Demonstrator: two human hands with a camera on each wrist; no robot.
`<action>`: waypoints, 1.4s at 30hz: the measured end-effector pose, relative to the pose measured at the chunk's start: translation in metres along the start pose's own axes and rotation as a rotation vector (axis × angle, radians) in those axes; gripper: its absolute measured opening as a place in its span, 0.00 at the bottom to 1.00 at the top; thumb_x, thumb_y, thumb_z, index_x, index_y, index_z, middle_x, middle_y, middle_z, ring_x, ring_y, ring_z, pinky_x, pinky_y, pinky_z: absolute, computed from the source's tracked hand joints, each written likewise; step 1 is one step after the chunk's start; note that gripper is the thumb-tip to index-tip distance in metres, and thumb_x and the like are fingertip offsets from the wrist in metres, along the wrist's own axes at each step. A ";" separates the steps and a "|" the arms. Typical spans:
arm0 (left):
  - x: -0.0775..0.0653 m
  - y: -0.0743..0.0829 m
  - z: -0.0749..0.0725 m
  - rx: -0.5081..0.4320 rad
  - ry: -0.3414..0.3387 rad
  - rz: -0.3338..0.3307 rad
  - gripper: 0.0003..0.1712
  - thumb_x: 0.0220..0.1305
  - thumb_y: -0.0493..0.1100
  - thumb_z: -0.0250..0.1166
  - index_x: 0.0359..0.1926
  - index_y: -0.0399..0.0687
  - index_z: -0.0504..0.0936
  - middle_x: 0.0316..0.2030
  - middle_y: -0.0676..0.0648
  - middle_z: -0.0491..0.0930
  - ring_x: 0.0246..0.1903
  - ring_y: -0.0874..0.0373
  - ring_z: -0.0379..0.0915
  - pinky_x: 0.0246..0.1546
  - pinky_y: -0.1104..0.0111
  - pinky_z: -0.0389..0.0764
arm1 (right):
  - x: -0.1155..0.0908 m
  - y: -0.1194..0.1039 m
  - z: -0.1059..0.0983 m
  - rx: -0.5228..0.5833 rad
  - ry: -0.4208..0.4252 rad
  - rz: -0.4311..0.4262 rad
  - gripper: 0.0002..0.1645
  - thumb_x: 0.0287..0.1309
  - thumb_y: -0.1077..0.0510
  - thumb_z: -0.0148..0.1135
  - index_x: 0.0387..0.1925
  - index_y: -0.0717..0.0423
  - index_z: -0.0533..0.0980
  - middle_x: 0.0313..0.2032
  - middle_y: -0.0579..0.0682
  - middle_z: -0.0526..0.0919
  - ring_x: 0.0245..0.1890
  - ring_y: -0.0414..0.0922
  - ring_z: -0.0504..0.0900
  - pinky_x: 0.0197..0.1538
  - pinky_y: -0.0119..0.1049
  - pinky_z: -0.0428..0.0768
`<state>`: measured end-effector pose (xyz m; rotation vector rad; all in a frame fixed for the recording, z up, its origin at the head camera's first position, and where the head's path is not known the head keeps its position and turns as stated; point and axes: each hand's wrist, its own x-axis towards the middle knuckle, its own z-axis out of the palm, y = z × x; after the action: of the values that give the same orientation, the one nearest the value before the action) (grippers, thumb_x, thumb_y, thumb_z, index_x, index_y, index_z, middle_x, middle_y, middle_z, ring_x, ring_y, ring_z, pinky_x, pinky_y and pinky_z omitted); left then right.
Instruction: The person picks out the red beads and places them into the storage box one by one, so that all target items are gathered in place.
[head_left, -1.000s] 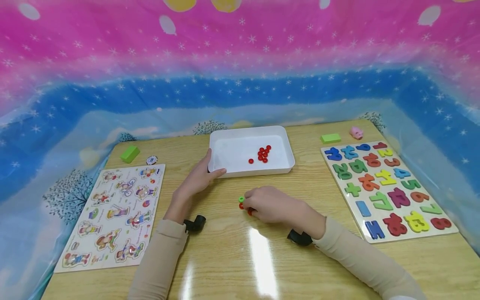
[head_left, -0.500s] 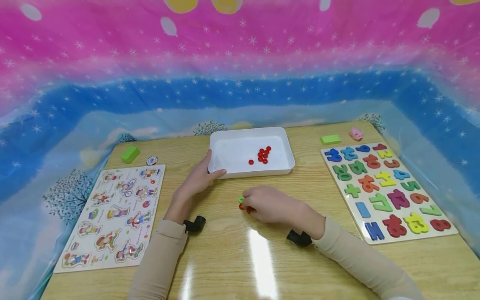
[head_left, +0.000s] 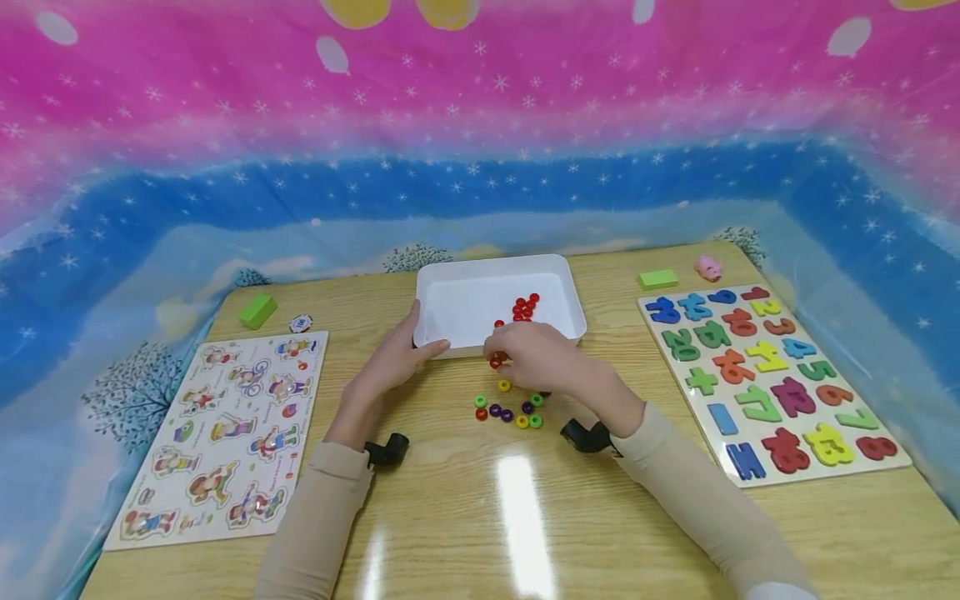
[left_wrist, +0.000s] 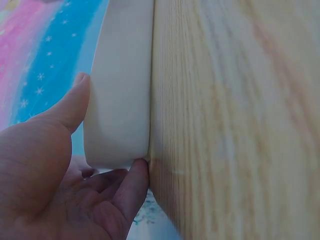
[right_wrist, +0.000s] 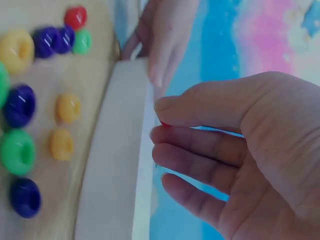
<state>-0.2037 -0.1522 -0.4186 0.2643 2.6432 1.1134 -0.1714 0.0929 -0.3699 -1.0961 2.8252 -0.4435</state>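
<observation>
My left hand (head_left: 396, 354) grips the left front corner of a white plastic tray (head_left: 465, 300), thumb at the rim and fingers against its side. Several red ring-shaped beads (head_left: 522, 307) lie in the tray. Over the tray's front edge, my right hand (head_left: 540, 354) pinches a red ring bead (head_left: 495, 362) between thumb and forefinger. In the right wrist view only a sliver of that red bead (right_wrist: 164, 124) shows. On the table below the right hand are loose ring beads: a red one (head_left: 482, 414), plus several purple (head_left: 507, 416), green (head_left: 481, 402) and yellow ones (head_left: 504, 386).
A picture puzzle board (head_left: 225, 433) lies at left, with a green block (head_left: 257, 311) and a poker chip (head_left: 301, 323) behind it. At right lies a number puzzle board (head_left: 705, 404), with another green block (head_left: 657, 279) and a pink pig figure (head_left: 708, 267) beyond. Patterned cloth surrounds the table.
My right hand has picked a red bead off the table and moved forward to the tray's front edge, uncovering the loose coloured beads. My left hand stays on the tray.
</observation>
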 end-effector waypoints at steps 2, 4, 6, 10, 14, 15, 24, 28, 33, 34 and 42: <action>0.000 -0.001 0.000 0.003 -0.002 0.000 0.54 0.61 0.63 0.56 0.73 0.54 0.30 0.74 0.49 0.36 0.73 0.51 0.36 0.71 0.53 0.49 | 0.006 0.006 -0.003 0.013 0.019 0.050 0.09 0.52 0.59 0.65 0.38 0.46 0.81 0.35 0.39 0.81 0.32 0.36 0.76 0.35 0.31 0.76; 0.000 -0.002 0.000 0.005 -0.003 0.000 0.54 0.61 0.64 0.56 0.72 0.55 0.30 0.74 0.49 0.36 0.73 0.51 0.35 0.71 0.52 0.49 | 0.011 0.012 -0.006 0.026 0.033 0.087 0.09 0.53 0.59 0.64 0.38 0.47 0.81 0.35 0.40 0.81 0.33 0.38 0.77 0.37 0.34 0.77; 0.001 -0.003 0.001 0.003 -0.006 0.001 0.55 0.60 0.66 0.55 0.72 0.56 0.29 0.74 0.50 0.36 0.73 0.52 0.35 0.71 0.52 0.49 | 0.017 0.018 -0.008 0.030 0.057 0.116 0.09 0.53 0.59 0.64 0.39 0.48 0.81 0.36 0.41 0.82 0.34 0.39 0.77 0.39 0.36 0.78; 0.001 -0.003 0.001 -0.004 -0.003 -0.001 0.55 0.59 0.67 0.55 0.72 0.58 0.29 0.74 0.51 0.36 0.73 0.53 0.36 0.71 0.53 0.50 | 0.029 0.032 -0.008 0.041 0.099 0.179 0.10 0.53 0.59 0.63 0.39 0.50 0.81 0.35 0.44 0.82 0.35 0.42 0.77 0.39 0.38 0.77; 0.001 -0.003 0.000 -0.015 0.000 0.000 0.54 0.60 0.64 0.56 0.72 0.57 0.29 0.74 0.51 0.36 0.73 0.53 0.35 0.71 0.54 0.49 | 0.041 0.044 -0.002 0.035 0.131 0.228 0.11 0.53 0.61 0.60 0.40 0.51 0.81 0.36 0.46 0.82 0.34 0.44 0.76 0.35 0.37 0.75; 0.001 -0.003 0.000 -0.016 0.000 0.000 0.54 0.60 0.64 0.56 0.72 0.57 0.29 0.74 0.51 0.36 0.73 0.53 0.35 0.71 0.54 0.49 | 0.043 0.046 0.000 0.036 0.138 0.233 0.12 0.54 0.61 0.59 0.41 0.52 0.81 0.36 0.47 0.82 0.34 0.44 0.77 0.35 0.37 0.75; 0.004 -0.005 0.000 0.002 -0.001 0.001 0.55 0.60 0.65 0.56 0.72 0.57 0.29 0.74 0.51 0.37 0.73 0.54 0.36 0.71 0.54 0.51 | 0.056 0.056 0.017 -0.005 0.148 0.271 0.16 0.54 0.66 0.53 0.41 0.52 0.82 0.39 0.49 0.82 0.37 0.45 0.78 0.36 0.38 0.77; 0.003 -0.005 0.000 -0.004 -0.003 -0.005 0.55 0.60 0.65 0.56 0.72 0.57 0.29 0.74 0.50 0.36 0.73 0.53 0.36 0.71 0.54 0.50 | 0.061 0.061 0.024 -0.046 0.132 0.267 0.15 0.53 0.68 0.51 0.36 0.51 0.82 0.35 0.49 0.82 0.33 0.44 0.75 0.34 0.35 0.74; 0.003 -0.005 0.001 -0.014 0.001 -0.002 0.54 0.60 0.64 0.56 0.72 0.57 0.29 0.74 0.51 0.37 0.73 0.54 0.36 0.71 0.54 0.51 | 0.064 0.065 0.029 -0.065 0.115 0.270 0.18 0.51 0.70 0.49 0.34 0.50 0.82 0.35 0.48 0.81 0.33 0.44 0.73 0.33 0.34 0.72; 0.003 -0.005 0.001 -0.014 0.002 -0.001 0.54 0.60 0.64 0.56 0.72 0.56 0.30 0.74 0.51 0.37 0.73 0.54 0.36 0.71 0.55 0.51 | 0.064 0.065 0.028 -0.065 0.113 0.274 0.18 0.51 0.70 0.49 0.36 0.51 0.82 0.36 0.48 0.81 0.34 0.44 0.75 0.34 0.35 0.73; 0.002 -0.004 0.000 0.000 -0.001 -0.012 0.54 0.60 0.64 0.56 0.72 0.57 0.29 0.74 0.51 0.36 0.73 0.54 0.36 0.71 0.55 0.50 | 0.053 0.062 0.017 -0.005 0.110 0.258 0.19 0.54 0.67 0.51 0.44 0.51 0.80 0.41 0.48 0.81 0.38 0.46 0.77 0.39 0.38 0.76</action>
<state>-0.2062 -0.1541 -0.4218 0.2489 2.6404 1.1086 -0.2480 0.0970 -0.4029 -0.7125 3.0078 -0.4858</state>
